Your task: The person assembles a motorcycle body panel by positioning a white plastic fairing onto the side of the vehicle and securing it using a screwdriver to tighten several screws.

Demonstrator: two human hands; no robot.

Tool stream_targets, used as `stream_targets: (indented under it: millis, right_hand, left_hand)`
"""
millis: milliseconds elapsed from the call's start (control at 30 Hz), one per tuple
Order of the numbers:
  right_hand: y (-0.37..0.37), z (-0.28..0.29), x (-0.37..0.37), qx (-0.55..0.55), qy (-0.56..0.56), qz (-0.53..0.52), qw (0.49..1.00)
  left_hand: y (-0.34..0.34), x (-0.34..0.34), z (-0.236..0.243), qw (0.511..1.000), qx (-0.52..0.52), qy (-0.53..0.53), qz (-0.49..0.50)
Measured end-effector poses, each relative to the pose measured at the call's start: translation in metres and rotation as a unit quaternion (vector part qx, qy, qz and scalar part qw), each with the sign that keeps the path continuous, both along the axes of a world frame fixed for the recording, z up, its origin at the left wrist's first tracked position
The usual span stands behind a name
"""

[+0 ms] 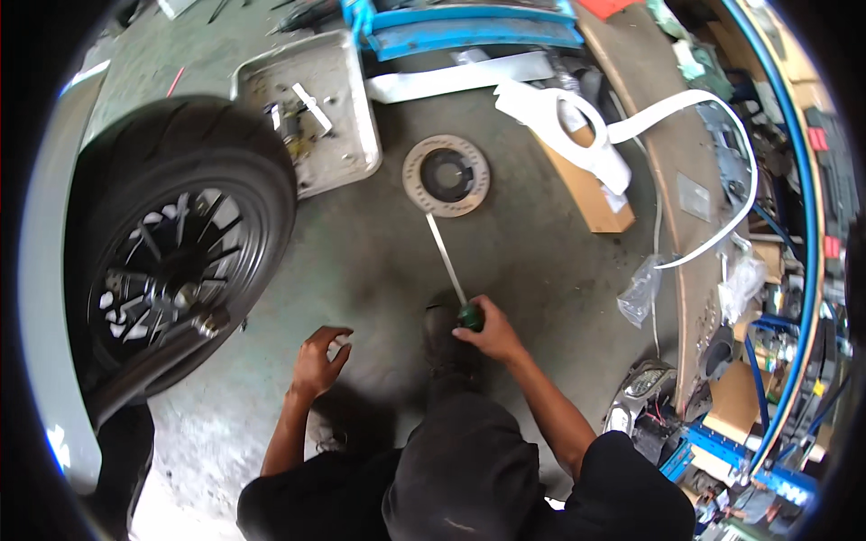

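Head view, left to right: left hand [317, 361] hovering over the concrete floor [361, 270], fingers spread and half curled, holding nothing. Right hand [487, 332] wrapped tight on the green handle of the screwdriver [448, 269]. Long shaft running up and slightly left from those fingers, tip touching the round brake disc [446, 175]. Right hand clearly nearer.

Grey concrete floor [361, 261], stained. Lying directly on it: a brake disc [446, 175], a shallow metal tray [311, 108], a cardboard box [591, 194], a clear plastic bag [639, 290].
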State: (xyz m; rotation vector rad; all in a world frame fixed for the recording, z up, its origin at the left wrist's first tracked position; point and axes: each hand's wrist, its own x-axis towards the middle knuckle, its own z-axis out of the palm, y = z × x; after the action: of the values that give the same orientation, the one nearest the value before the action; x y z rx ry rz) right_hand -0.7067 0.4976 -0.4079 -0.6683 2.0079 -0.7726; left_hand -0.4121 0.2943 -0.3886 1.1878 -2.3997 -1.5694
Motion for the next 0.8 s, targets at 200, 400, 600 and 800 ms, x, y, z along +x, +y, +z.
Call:
stream_targets:
  millis: [200,400,600,800]
  right_hand:
    - [-0.032,0.006,0.007,-0.033,0.072,0.042,0.996]
    - [-0.065,0.0,0.069,-0.124,-0.049,0.068,0.989]
    - [-0.095,0.004,0.114,-0.111,-0.281,-0.006,0.953]
    - [-0.086,-0.02,0.087,-0.189,-0.041,0.213,0.958]
  left_hand:
    - [0.011,0.002,-0.013,0.995,0.076,0.057,0.042]
    - [0.022,-0.027,0.018,0.98,0.188,0.062,-0.024]
    - [0.034,-0.008,-0.025,0.953,0.159,0.19,0.173]
    - [0.016,-0.001,-0.03,0.905,0.203,0.217,0.304]
